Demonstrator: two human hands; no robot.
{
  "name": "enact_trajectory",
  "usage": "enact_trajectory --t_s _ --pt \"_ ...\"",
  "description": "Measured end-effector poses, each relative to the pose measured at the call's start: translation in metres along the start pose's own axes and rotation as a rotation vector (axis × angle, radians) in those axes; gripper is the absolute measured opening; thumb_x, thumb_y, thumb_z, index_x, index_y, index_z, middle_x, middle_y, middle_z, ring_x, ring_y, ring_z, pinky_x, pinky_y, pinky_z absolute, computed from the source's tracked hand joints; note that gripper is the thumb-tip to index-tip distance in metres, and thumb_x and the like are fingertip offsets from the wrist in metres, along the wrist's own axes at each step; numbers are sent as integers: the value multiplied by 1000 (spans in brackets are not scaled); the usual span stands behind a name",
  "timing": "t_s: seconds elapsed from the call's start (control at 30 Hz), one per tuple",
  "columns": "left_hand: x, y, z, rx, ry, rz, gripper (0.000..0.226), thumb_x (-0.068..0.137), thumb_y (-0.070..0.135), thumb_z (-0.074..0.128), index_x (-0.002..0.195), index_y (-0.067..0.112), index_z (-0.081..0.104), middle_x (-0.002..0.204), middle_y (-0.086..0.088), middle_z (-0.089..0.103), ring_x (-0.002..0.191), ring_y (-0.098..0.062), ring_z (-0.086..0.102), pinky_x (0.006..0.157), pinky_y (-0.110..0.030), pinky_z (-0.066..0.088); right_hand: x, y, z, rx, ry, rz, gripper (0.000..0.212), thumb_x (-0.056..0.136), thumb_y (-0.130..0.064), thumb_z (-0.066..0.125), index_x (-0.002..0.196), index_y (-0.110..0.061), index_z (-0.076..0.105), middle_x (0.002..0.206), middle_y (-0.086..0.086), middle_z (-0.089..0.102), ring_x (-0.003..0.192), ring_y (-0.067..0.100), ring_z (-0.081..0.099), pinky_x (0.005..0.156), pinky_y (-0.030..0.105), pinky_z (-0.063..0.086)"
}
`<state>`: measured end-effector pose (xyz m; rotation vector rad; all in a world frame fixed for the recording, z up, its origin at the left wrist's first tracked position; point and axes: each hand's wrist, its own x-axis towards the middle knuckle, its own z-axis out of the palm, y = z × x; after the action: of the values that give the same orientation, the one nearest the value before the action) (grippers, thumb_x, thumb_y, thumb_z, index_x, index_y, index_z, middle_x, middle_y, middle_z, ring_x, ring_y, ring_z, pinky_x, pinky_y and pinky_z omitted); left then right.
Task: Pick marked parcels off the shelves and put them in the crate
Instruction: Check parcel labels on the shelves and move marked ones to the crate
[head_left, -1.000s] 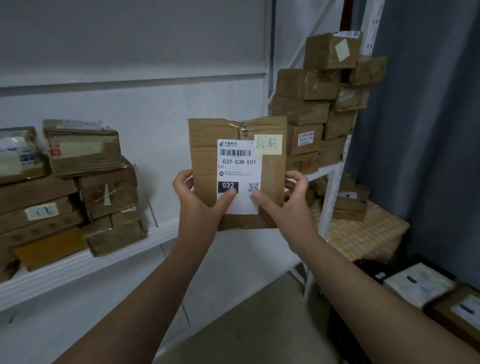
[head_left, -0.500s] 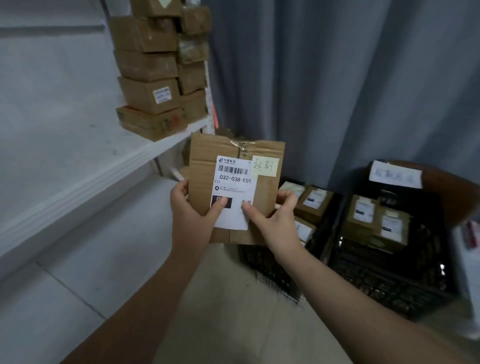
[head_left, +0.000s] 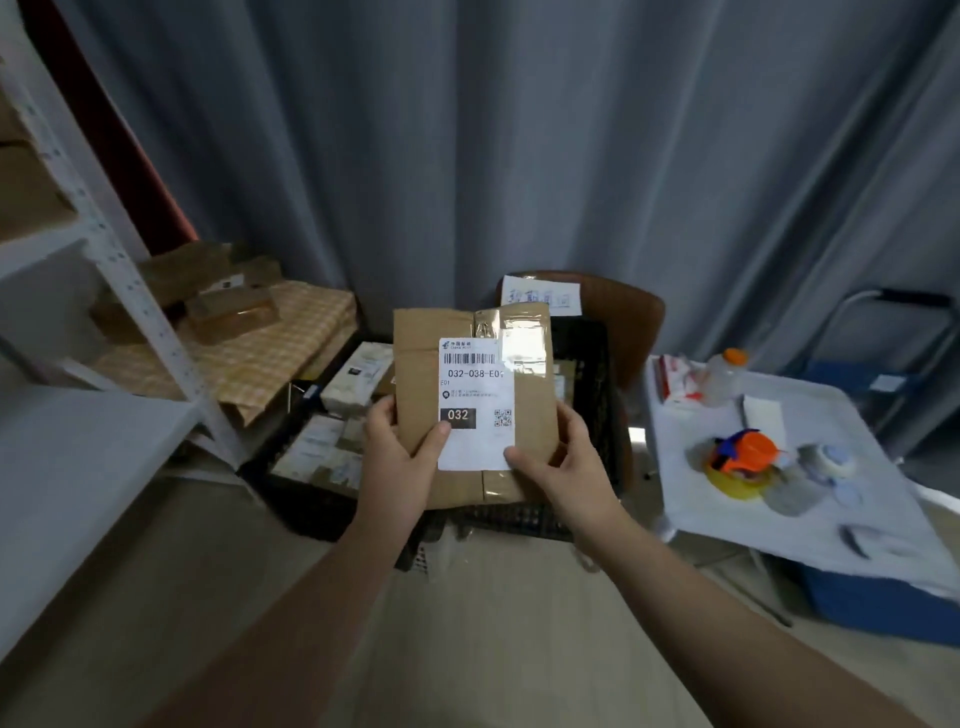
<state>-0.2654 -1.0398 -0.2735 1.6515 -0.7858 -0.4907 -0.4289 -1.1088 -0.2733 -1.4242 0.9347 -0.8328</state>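
The cardboard parcel (head_left: 470, 410) is held upright between both hands, above the black crate (head_left: 589, 512) on the floor. The left hand (head_left: 397, 460) grips its lower left edge, thumb pressed on the white shipping label (head_left: 475, 405) beside the "032" block. The right hand (head_left: 563, 470) grips the lower right edge, thumb touching the label's bottom corner. Other labelled parcels (head_left: 332, 441) lie in a second crate to the left.
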Motion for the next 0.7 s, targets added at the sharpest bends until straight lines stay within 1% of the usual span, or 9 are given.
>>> enact_trajectory --t_s 0.13,0.23,0.33,0.4,0.47,0.5,0.57,0.63,0.7 --pt "4 -5 55 31 -60 -44 55 88 24 65 135 13 37 121 6 48 104 -8 48 80 -21 38 15 14 -58 62 -110 71 80 79 -25 76 142 -42 29 129 -11 51 116 13 55 91 40 55" --pt "17 -13 83 65 -89 -71 49 90 26 62 132 15 40 119 6 51 105 -10 50 81 -27 41 35 24 -79 94 -108 140 84 78 -25 77 144 -42 26 129 -9 51 114 16 57 87 40 57" --pt "44 -20 100 108 -76 -60 34 93 28 56 122 14 46 113 5 53 105 -16 55 80 -30 43 64 37 -90 104 -48 188 77 79 -21 75 141 -37 33 127 -6 53 112 17 58 84 40 57" --pt "71 -26 109 132 -73 -37 31 92 28 58 117 12 48 118 -3 55 108 -19 57 81 -27 46 87 44 -96 103 -25 222 69 81 -20 74 137 -37 37 124 -5 56 108 17 60 81 37 58" --pt "105 -34 114 138 -110 -33 47 87 30 65 124 14 42 130 -4 48 114 -18 54 82 -22 46 114 51 -102 69 -37 222 67 81 -19 73 135 -39 37 125 -5 55 109 18 60 83 37 58" --pt "123 -37 116 134 -145 -37 65 82 34 70 134 17 34 136 0 41 119 -16 49 87 -23 45 129 54 -104 37 -50 212 67 82 -19 73 134 -40 37 126 -5 54 111 18 58 85 39 57" --pt "162 -45 119 121 -231 -36 100 69 49 76 145 38 11 146 8 27 130 -16 38 96 -43 45 160 61 -110 -31 -84 199 67 82 -18 72 133 -42 36 126 -7 51 114 18 56 89 41 55" --pt "198 -54 124 156 -324 -23 105 65 51 78 142 51 5 148 11 25 133 -20 36 88 -54 50 193 67 -114 -94 -115 215 66 83 -18 72 132 -44 35 126 -8 51 115 15 54 90 38 55" --pt "227 -63 135 166 -407 -82 90 72 41 78 138 45 18 137 6 36 124 -20 45 82 -49 55 224 72 -115 -144 -123 253 66 83 -18 71 134 -39 37 125 -7 52 113 15 54 86 30 55"
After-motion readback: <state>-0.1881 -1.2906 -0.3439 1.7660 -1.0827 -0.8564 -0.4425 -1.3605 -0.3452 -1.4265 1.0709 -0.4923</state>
